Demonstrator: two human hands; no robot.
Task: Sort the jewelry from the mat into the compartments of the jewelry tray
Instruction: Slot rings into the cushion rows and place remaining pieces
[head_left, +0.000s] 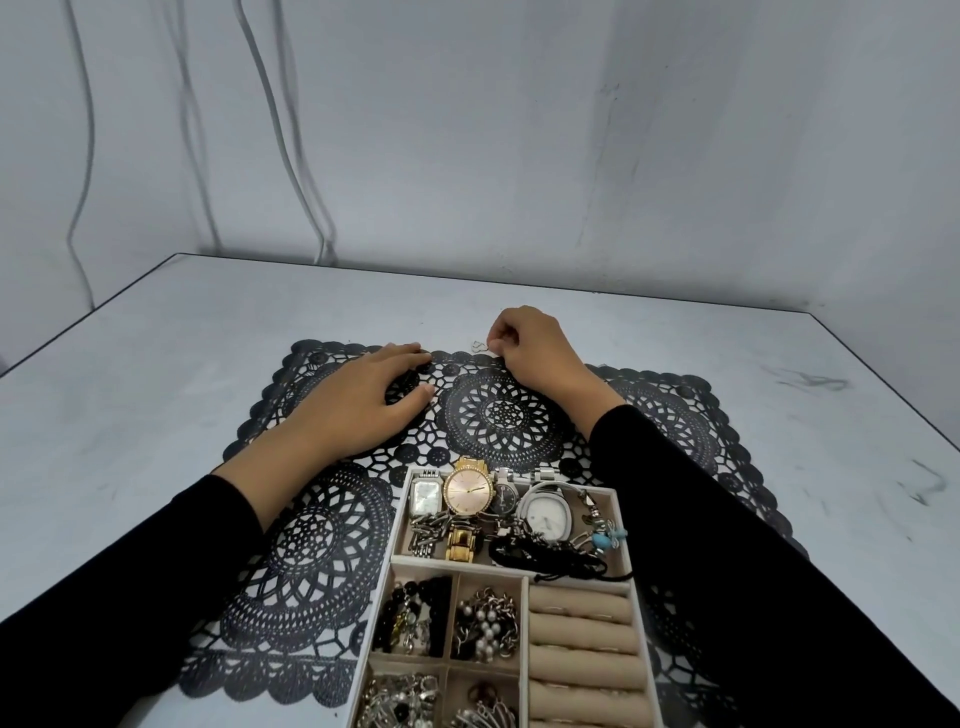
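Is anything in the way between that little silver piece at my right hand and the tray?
Nothing visible. The right hand seems to pinch the small silver piece at the far edge of the mat; only bare mat lies between it and the jewelry tray. The left hand rests aside.

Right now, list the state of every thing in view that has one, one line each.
left hand: open, resting flat on the black lace mat
right hand: fingers curled, pinching a small silver jewelry piece at the mat's far edge
black lace mat: lying flat on the grey table
beige compartment tray: uncovered, on the mat's near part
gold round watch: face up in the tray's far compartment
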